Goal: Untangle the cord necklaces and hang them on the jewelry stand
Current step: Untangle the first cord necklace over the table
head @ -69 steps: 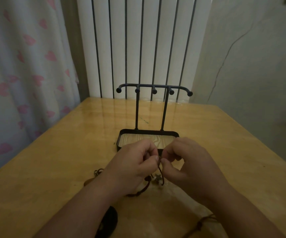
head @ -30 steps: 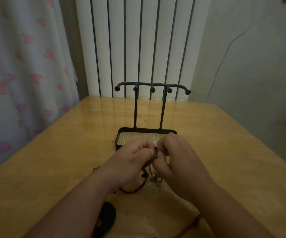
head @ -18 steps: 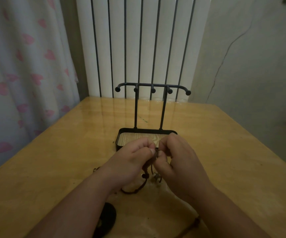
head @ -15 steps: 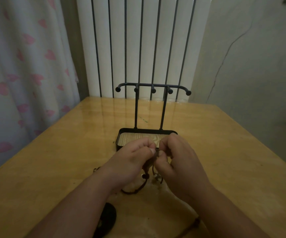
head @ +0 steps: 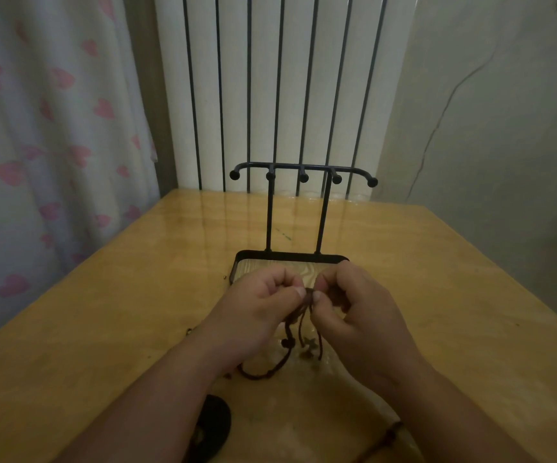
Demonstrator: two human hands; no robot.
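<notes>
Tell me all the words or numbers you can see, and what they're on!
There are none to read. The jewelry stand, the cord necklaces, the table, the curtain with pink hearts and the dark round thing show no letters or numbers.

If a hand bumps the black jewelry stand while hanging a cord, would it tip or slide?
The jewelry stand probably resists tipping: its wide tray base sits flat under thin posts. It looks light, so a bump would likely slide it on the glossy table. Its hooks are bare, so nothing weighs the top.
</notes>
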